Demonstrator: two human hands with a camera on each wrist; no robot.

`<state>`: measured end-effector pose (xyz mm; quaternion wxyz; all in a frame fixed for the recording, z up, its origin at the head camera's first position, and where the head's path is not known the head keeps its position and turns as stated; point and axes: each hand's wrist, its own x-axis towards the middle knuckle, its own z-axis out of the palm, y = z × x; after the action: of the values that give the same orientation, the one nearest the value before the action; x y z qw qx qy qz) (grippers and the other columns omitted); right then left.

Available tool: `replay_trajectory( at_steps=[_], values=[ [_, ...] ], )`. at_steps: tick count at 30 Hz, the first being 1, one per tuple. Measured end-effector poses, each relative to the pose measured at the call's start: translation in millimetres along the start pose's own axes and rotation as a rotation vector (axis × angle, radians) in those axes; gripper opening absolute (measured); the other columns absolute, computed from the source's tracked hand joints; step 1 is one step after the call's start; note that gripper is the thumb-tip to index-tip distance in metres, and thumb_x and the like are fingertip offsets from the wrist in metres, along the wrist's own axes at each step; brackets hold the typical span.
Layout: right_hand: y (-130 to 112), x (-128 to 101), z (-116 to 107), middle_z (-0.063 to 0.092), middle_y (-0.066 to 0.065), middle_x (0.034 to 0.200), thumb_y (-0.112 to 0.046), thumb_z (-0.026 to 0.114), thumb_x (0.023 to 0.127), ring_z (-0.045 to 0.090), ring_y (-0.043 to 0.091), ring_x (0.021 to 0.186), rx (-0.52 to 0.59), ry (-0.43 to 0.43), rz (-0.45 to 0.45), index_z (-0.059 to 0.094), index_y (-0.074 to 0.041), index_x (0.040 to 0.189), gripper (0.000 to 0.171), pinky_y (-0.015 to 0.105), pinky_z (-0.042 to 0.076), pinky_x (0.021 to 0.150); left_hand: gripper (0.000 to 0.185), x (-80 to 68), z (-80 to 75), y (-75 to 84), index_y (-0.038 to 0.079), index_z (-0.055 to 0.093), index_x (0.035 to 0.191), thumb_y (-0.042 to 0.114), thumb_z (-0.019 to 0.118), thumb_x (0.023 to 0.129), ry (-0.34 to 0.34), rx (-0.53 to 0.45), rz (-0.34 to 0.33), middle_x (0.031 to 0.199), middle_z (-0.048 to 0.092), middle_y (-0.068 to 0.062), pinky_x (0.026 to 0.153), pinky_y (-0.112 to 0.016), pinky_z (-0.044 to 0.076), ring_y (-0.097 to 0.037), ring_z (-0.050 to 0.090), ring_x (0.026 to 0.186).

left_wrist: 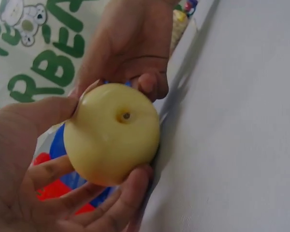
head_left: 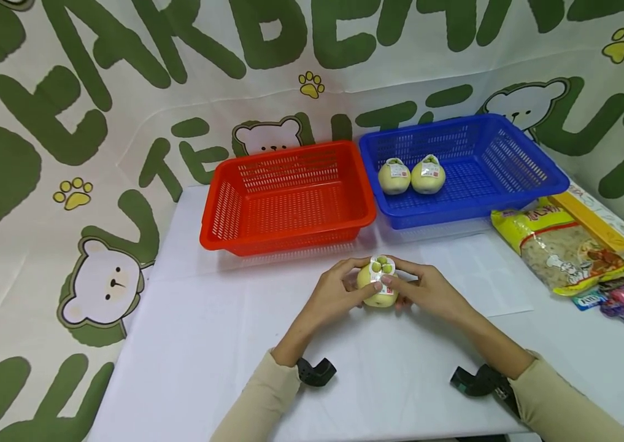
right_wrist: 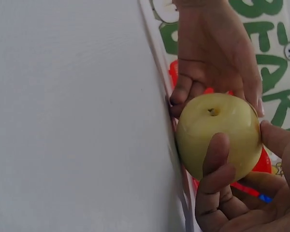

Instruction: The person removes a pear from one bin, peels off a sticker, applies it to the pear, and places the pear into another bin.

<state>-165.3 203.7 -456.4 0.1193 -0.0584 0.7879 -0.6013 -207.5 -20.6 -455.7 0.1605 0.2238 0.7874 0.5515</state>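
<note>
A pale yellow apple-shaped fruit (head_left: pixel 380 297) is held between both hands over the white table, in front of the baskets. Its upper side in the head view carries a white label (head_left: pixel 375 270) with green round shapes. My left hand (head_left: pixel 335 288) grips its left side, thumb on the label and fingers beneath. My right hand (head_left: pixel 430 291) grips the right side, with its thumb also at the label. Both wrist views show the bare end of the fruit (left_wrist: pixel 111 140) with a small dark hollow. Fingers of the right hand (right_wrist: pixel 217 179) curl against its side.
A red basket (head_left: pixel 289 236) stands behind the hands. Beside it, a blue basket (head_left: pixel 472 205) contains two similar labelled fruits (head_left: pixel 427 177). On the right lie a yellow food bag (head_left: pixel 560 248), an orange-and-white box (head_left: pixel 601 218) and several wrapped sweets (head_left: pixel 618 301). A printed cloth (head_left: pixel 190 80) hangs behind.
</note>
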Motion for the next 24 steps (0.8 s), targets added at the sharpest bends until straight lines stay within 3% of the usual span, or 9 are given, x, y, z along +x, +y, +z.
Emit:
replay_trajectory(
  at_steps=[5, 9, 15, 18, 21, 24],
  values=[
    [-1, 0, 0, 0.069, 0.016, 0.083, -0.031, 0.07, 0.095, 0.067, 0.031, 0.068, -0.018, -0.012, -0.001, 0.044, -0.015, 0.153, 0.065, 0.03, 0.053, 0.062, 0.059, -2.8, -6.6, 0.5, 0.026, 0.062, 0.137, 0.041, 0.082, 0.083, -0.001, 0.008, -0.028, 0.127, 0.061, 0.005, 0.066, -0.031, 0.056, -0.015, 0.072, 0.082],
    [0, -2, -1, 0.068, 0.016, 0.076, -0.028, 0.074, 0.092, 0.066, 0.032, 0.068, -0.036, -0.05, -0.022, 0.04, -0.016, 0.154, 0.072, 0.027, 0.048, 0.057, 0.061, -3.7, -9.8, -1.3, 0.028, 0.061, 0.138, 0.042, 0.082, 0.083, -0.01, 0.043, -0.018, 0.13, 0.062, 0.007, 0.074, -0.029, 0.056, -0.011, 0.07, 0.093],
    [5, -3, -2, 0.065, 0.016, 0.07, -0.024, 0.078, 0.089, 0.06, 0.031, 0.062, -0.066, -0.073, -0.09, 0.039, -0.019, 0.155, 0.076, 0.024, 0.041, 0.052, 0.071, -4.0, -11.1, -4.9, 0.027, 0.053, 0.142, 0.034, 0.086, 0.08, -0.077, 0.089, 0.083, 0.135, 0.056, 0.003, 0.073, -0.027, 0.058, -0.013, 0.07, 0.083],
    [8, -2, -2, 0.066, 0.014, 0.071, -0.022, 0.075, 0.092, 0.06, 0.03, 0.062, -0.069, -0.071, -0.109, 0.04, -0.019, 0.154, 0.071, 0.025, 0.042, 0.053, 0.068, -4.3, -10.5, -3.9, 0.025, 0.049, 0.143, 0.032, 0.082, 0.083, -0.105, 0.081, 0.08, 0.138, 0.054, -0.002, 0.068, -0.029, 0.058, -0.014, 0.069, 0.079],
    [9, -1, -1, 0.066, 0.015, 0.071, -0.021, 0.069, 0.096, 0.062, 0.032, 0.063, -0.047, -0.058, -0.127, 0.042, -0.017, 0.153, 0.063, 0.027, 0.045, 0.053, 0.065, -4.0, -9.3, -1.6, 0.022, 0.046, 0.146, 0.036, 0.075, 0.089, -0.098, 0.104, 0.073, 0.14, 0.054, -0.003, 0.067, -0.03, 0.057, -0.014, 0.068, 0.078],
    [9, -1, 1, 0.064, 0.016, 0.069, -0.021, 0.067, 0.097, 0.061, 0.033, 0.061, -0.032, -0.035, -0.137, 0.044, -0.016, 0.152, 0.06, 0.029, 0.047, 0.053, 0.064, -2.7, -7.3, -1.0, 0.022, 0.047, 0.148, 0.043, 0.07, 0.092, -0.072, 0.173, 0.098, 0.14, 0.055, 0.001, 0.075, -0.03, 0.055, -0.013, 0.065, 0.087]
  ],
)
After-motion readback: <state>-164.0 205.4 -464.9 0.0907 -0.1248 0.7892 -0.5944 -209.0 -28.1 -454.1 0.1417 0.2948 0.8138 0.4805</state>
